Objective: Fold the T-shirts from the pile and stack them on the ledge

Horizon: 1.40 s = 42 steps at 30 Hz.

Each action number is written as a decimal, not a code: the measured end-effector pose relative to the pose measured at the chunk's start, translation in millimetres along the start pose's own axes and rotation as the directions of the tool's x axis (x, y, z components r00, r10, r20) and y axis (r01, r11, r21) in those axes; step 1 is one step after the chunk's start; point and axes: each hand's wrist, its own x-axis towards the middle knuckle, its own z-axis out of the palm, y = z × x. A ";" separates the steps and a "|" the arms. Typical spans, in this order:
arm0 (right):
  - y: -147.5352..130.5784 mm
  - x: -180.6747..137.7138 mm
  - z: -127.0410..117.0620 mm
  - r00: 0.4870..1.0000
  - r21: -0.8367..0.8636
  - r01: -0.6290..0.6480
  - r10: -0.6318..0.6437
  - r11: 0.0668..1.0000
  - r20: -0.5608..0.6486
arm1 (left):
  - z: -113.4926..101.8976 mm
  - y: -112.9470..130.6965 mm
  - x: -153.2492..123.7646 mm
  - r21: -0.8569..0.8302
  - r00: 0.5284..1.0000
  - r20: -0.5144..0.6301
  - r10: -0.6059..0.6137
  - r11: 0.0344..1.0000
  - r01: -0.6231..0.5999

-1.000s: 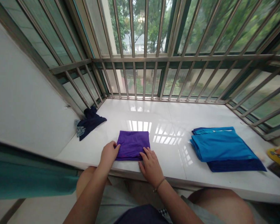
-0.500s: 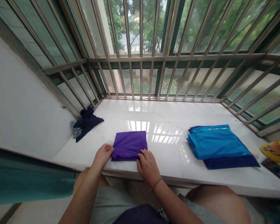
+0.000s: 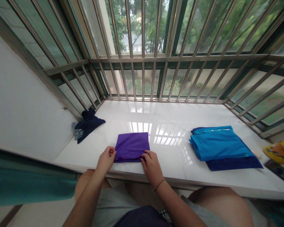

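A folded purple cloth [image 3: 132, 145] lies on the white ledge [image 3: 170, 126] right in front of me. My left hand [image 3: 106, 160] pinches its near left corner with curled fingers. At the near right corner my right hand [image 3: 152, 165] grips the cloth's edge, fingers bent over it. Both hands rest at the ledge's front edge.
A stack of folded blue cloths [image 3: 222, 147] sits to the right on the ledge. A dark navy crumpled cloth [image 3: 87, 124] lies in the far left corner by the wall. Metal window bars [image 3: 156, 56] fence the ledge. A yellow-orange item [image 3: 280, 151] is at the far right.
Both hands have shifted from lying on the purple cloth's near edge to gripping its two near corners. The cloth has stayed in place.
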 end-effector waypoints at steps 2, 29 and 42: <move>0.3 0.0 0.3 1.000 -0.011 -0.008 0.008 1.000 -0.001 | 0.0 0.3 -3.0 0.003 1.000 -0.006 0.002 1.000 -0.002; -5.9 -1.7 -16.5 0.991 -0.165 -0.104 0.115 0.981 0.064 | 1.3 10.7 -23.3 0.267 0.942 -0.042 0.332 0.913 -0.309; 5.1 17.2 -17.8 0.928 -0.413 -0.239 0.333 0.879 0.170 | 10.0 2.3 -17.0 0.333 0.849 0.241 0.470 0.782 -0.527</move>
